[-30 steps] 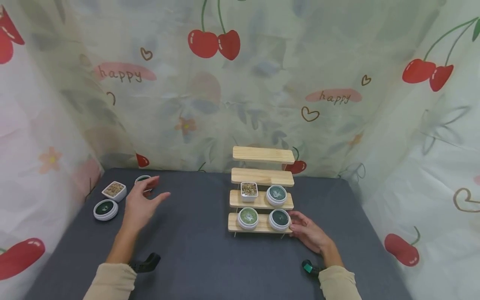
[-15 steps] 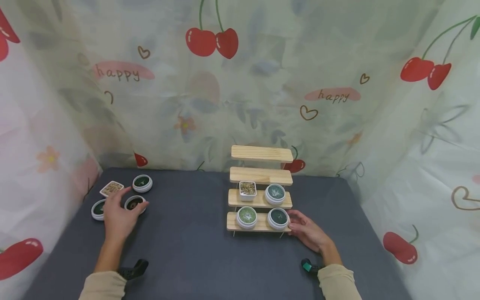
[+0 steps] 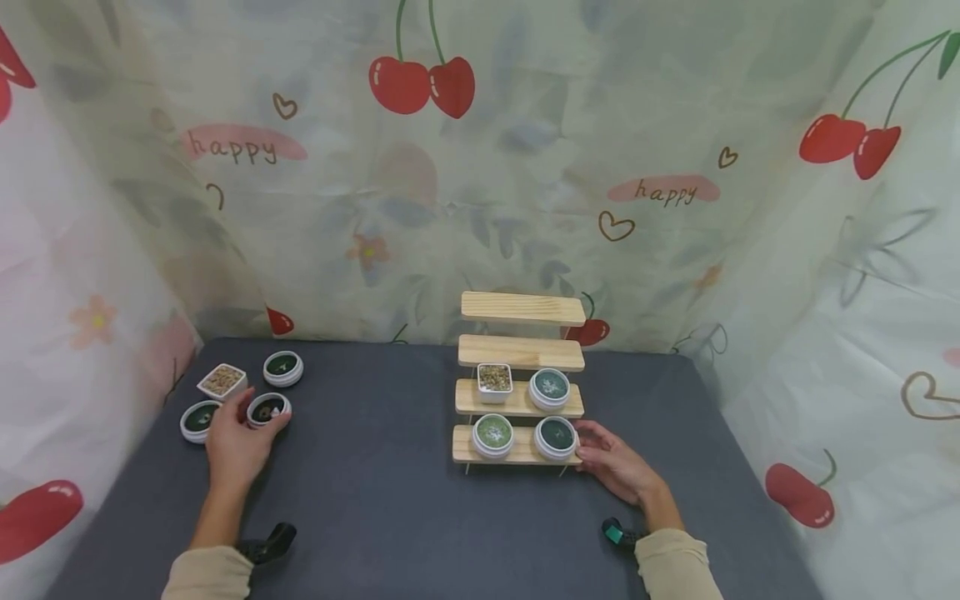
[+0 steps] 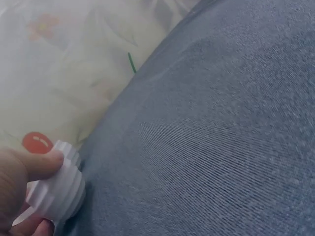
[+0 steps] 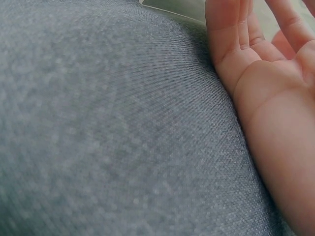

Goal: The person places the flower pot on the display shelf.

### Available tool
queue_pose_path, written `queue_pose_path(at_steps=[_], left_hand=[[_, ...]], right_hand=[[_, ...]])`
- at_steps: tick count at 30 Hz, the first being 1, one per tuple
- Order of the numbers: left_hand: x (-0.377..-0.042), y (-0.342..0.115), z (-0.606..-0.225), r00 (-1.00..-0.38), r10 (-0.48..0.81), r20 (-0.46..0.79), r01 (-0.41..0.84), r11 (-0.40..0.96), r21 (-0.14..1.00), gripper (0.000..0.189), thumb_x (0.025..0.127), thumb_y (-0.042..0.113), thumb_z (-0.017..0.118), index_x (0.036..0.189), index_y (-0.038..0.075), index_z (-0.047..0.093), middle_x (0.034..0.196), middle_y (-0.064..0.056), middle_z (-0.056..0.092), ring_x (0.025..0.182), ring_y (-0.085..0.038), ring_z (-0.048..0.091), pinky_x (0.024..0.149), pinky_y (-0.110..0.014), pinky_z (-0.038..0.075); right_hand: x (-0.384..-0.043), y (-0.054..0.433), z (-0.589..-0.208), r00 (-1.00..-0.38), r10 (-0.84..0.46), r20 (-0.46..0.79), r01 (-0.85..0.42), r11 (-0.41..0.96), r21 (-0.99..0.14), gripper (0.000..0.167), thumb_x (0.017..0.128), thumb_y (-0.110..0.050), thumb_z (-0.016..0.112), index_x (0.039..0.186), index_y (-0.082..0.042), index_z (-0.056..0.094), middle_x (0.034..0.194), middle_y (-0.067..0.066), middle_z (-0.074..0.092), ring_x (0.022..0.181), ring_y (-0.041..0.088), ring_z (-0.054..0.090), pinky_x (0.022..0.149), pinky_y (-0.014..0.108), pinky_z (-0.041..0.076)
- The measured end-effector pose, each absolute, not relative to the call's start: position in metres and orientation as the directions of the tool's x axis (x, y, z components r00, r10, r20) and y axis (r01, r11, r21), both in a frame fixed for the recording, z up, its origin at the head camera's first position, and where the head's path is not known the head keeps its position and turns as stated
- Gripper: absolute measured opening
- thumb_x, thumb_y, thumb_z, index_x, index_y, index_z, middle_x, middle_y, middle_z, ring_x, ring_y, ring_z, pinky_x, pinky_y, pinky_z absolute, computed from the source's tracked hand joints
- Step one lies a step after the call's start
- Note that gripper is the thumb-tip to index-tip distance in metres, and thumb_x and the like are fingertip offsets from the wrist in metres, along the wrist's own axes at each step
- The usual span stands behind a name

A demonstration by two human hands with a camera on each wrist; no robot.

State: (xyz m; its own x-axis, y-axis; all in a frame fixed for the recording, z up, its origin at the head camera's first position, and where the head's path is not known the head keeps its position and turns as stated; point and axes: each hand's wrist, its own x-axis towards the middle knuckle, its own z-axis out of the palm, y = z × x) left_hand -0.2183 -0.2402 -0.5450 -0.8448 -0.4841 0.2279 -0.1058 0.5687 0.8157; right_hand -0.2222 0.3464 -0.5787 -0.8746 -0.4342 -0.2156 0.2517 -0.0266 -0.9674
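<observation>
In the head view my left hand (image 3: 238, 446) has its thumb and fingers around a small round white pot (image 3: 267, 408) with dark filling. The left wrist view shows the ridged side of that pot (image 4: 61, 189) pinched by the thumb and fingers, low over the dark cloth. My right hand (image 3: 618, 467) is at the right end of a stepped wooden shelf (image 3: 522, 308), fingertips right beside a pot with dark green filling (image 3: 557, 437). Seen from the right wrist, that hand (image 5: 266, 69) lies with relaxed fingers; its fingertips are out of frame.
Left of the table are a square white dish (image 3: 222, 382) and two round pots, one behind (image 3: 282, 368) and one partly hidden (image 3: 198, 421). On the shelf also stand a square dish (image 3: 494, 382), a blue-green pot (image 3: 549, 388) and a light green pot (image 3: 492, 436).
My left hand has come leftward and toward me from the rear pot to the dark-filled pot, and its fingers have closed around it. The right hand stays by the shelf.
</observation>
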Motion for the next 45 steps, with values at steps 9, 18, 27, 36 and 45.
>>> queue_pose_path(at_steps=[9,18,27,36,45], left_hand=[[-0.219,-0.242,-0.548,-0.841,-0.484,0.240,-0.125,0.606,0.785,0.066,0.078,0.015,0.086,0.134,-0.008,0.060,0.112,-0.030,0.064,0.097,-0.036,0.059,0.083,-0.038,0.041],[-0.218,-0.242,-0.548,-0.845,-0.495,0.202,-0.180,0.618,0.765,0.065,0.078,0.020,0.087,0.132,-0.006,0.062,0.109,-0.029,0.067,0.097,-0.037,0.060,0.087,-0.049,0.040],[-0.218,-0.236,-0.530,-0.849,-0.525,0.056,-0.255,0.501,0.827,0.071,0.075,0.034,0.091,0.134,0.005,0.064,0.121,-0.021,0.071,0.085,-0.003,0.055,0.073,-0.018,0.040],[-0.225,-0.216,-0.491,-0.893,-0.449,-0.003,-0.199,0.390,0.899,0.077,0.077,0.038,0.090,0.142,0.010,0.059,0.132,-0.015,0.066,0.098,-0.004,0.056,0.072,-0.005,0.041],[-0.233,-0.176,-0.449,-0.956,-0.294,0.024,-0.082,0.343,0.936,0.076,0.078,0.042,0.089,0.143,0.015,0.058,0.134,-0.010,0.064,0.115,-0.017,0.061,0.076,-0.005,0.048]], right_hand=[[-0.223,0.345,-0.577,-0.879,-0.421,-0.223,0.256,-0.023,-0.966,0.037,0.103,-0.005,0.055,0.132,-0.026,0.049,0.112,-0.008,0.068,0.098,0.008,0.065,0.087,0.028,0.055],[-0.222,0.345,-0.581,-0.879,-0.428,-0.212,0.253,-0.040,-0.967,0.037,0.102,-0.004,0.056,0.131,-0.027,0.050,0.111,-0.008,0.067,0.097,0.008,0.065,0.086,0.027,0.055],[-0.219,0.344,-0.581,-0.874,-0.440,-0.206,0.253,-0.050,-0.966,0.037,0.102,-0.004,0.056,0.131,-0.027,0.050,0.110,-0.008,0.067,0.097,0.008,0.065,0.086,0.028,0.054],[-0.218,0.343,-0.580,-0.876,-0.440,-0.198,0.246,-0.056,-0.968,0.038,0.102,-0.003,0.055,0.130,-0.027,0.051,0.111,-0.009,0.068,0.097,0.008,0.065,0.086,0.027,0.054],[-0.219,0.345,-0.577,-0.886,-0.411,-0.212,0.252,-0.045,-0.967,0.037,0.102,-0.004,0.056,0.131,-0.027,0.051,0.110,-0.008,0.068,0.097,0.008,0.065,0.086,0.028,0.055]])
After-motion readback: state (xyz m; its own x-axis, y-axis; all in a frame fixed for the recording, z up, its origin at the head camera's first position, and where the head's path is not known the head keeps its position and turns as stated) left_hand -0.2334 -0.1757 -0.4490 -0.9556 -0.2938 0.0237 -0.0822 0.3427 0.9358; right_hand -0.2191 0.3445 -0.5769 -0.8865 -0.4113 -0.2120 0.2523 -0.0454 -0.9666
